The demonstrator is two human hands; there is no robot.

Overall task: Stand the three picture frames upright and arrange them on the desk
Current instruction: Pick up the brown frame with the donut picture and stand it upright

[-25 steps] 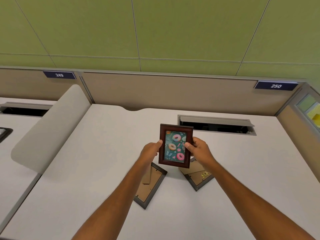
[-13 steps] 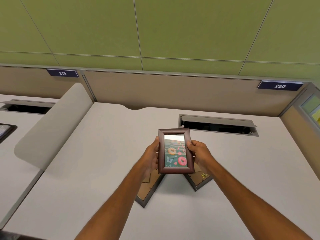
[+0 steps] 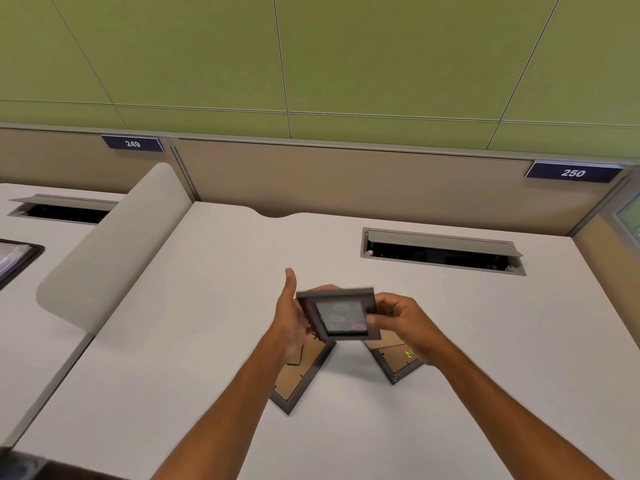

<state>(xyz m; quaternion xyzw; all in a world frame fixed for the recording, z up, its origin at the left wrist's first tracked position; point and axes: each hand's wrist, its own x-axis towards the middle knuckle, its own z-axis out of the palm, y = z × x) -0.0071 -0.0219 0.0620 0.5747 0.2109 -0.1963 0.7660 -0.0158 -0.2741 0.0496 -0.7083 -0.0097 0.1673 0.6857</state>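
Two bare hands hold a small dark picture frame in the air above a white desk. The left hand cups the frame's left edge from beneath, palm turned inward and thumb pointing up and away from the frame. The right hand pinches the frame's right edge, thumb on the front border and fingers curled behind. The frame is tipped back so its glass faces mostly upward; it is blurred, and pink shapes on a dark picture show faintly through the glass.

Directly below the hands, two more frames lie flat on the desk with their brown cardboard backs up. The left flat frame sits under the left wrist, angled with a corner pointing toward the viewer. The right flat frame sits under the right hand, partly hidden by it, also angled. The two lie near each other but apart.

Farther back on the desk is an open cable slot. A curved grey divider rises at the desk's left edge. Behind runs a tan partition with number plates reading 249 and 250, below a green wall.
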